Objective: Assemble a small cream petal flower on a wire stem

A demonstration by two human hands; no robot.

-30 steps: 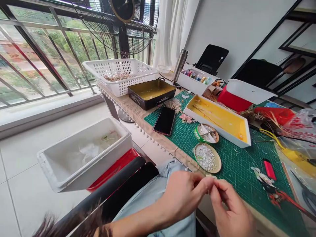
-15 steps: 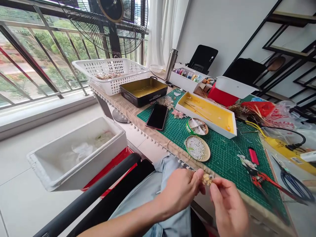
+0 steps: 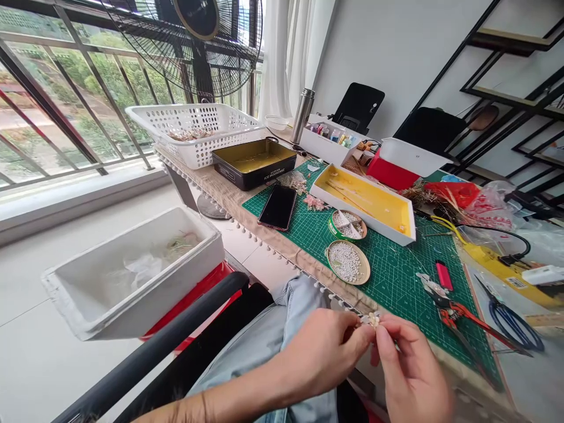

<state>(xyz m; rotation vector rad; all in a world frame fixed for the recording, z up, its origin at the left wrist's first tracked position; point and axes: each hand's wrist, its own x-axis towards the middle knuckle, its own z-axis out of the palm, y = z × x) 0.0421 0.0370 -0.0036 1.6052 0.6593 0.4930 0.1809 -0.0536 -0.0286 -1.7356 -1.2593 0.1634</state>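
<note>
the bare left hand (image 3: 324, 346) and bare right hand (image 3: 412, 367) meet over a lap in light-blue denim (image 3: 259, 346), thumb and fingers of each pinching a small pale-yellow and whitish flower-shaped piece (image 3: 373, 319) held between them. it is near a shallow round cream dish (image 3: 365, 270) of tiny pearly beads (image 3: 343, 261), on a green gridded cutting mat (image 3: 392, 282).

A small pale-yellow flower-shaped piece (image 3: 373, 319) looks shiny. A tall silver cylindrical flask (image 3: 303, 117) is gleaming metal, a flat black rectangular phone (image 3: 277, 207) smooth and glossy, a perforated white basket (image 3: 178, 151) plastic.
</note>
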